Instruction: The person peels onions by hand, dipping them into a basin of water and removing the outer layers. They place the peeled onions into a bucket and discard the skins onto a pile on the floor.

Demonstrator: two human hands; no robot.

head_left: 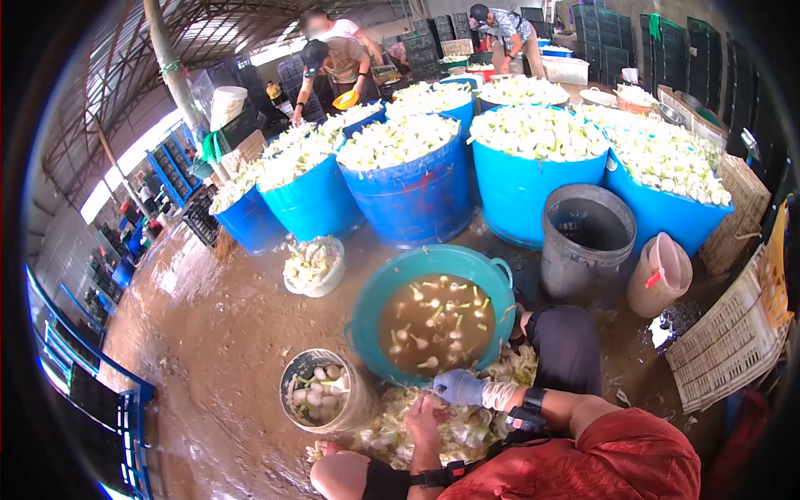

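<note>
My right hand (pixel 460 387), in a bluish glove, is closed just above the near rim of the teal basin (pixel 367 321); what it grips is hidden. Bare and with curled fingers, my left hand (pixel 426 414) is beside it, over a heap of pale peelings (pixel 475 429); anything in its fingers is too small to name. White bulbs with short green stems (pixel 456 333) float in the basin's brown water. To the left of my hands stands a bucket (pixel 358 404) holding peeled round bulbs (pixel 321 393).
Large blue tubs (pixel 408 200) heaped with bulbs stand ahead. A small white bucket (pixel 315 283), a grey bucket (pixel 583 271), a pink bucket (pixel 658 283) and a white crate (pixel 725 350) surround the basin. Several people, including one bending worker (pixel 342 62), are behind the tubs.
</note>
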